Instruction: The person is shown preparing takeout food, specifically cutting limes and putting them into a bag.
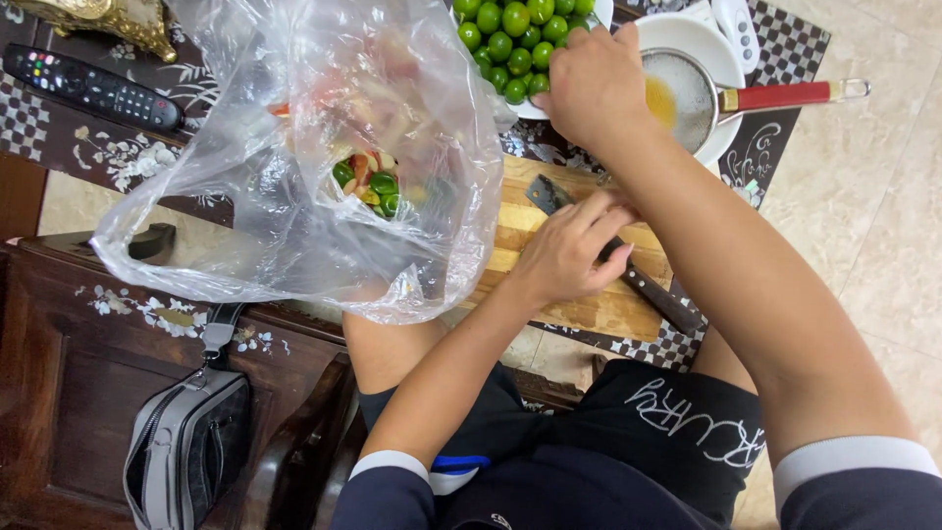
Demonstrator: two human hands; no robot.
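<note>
Seen from the head camera, a seated person works over a wooden cutting board (589,304) that rests on a dark table (118,147) with pale inlaid flowers and a checked mat. The left hand (569,257) lies on the board, its fingers curled loosely over the dark handle of a knife (643,285), whose blade points up and to the left — whether the grip is firm cannot be told. The right hand (589,88) reaches forward to a white bowl (601,12) heaped with small green limes (510,39); its fingers are bent down at the bowl's near edge, and what they hold, if anything, is hidden beneath the hand.

Just right of that hand, a fine mesh strainer (677,98) with a red handle sits across a second white bowl (721,59), yellowish liquid showing in the mesh. A large clear plastic bag (294,196) stands open to the left of the board, with cut green and reddish rinds inside. A black remote control (93,88) lies at the table's far left — well apart from both hands. A grey shoulder bag (186,442) hangs below against dark carved wood.
</note>
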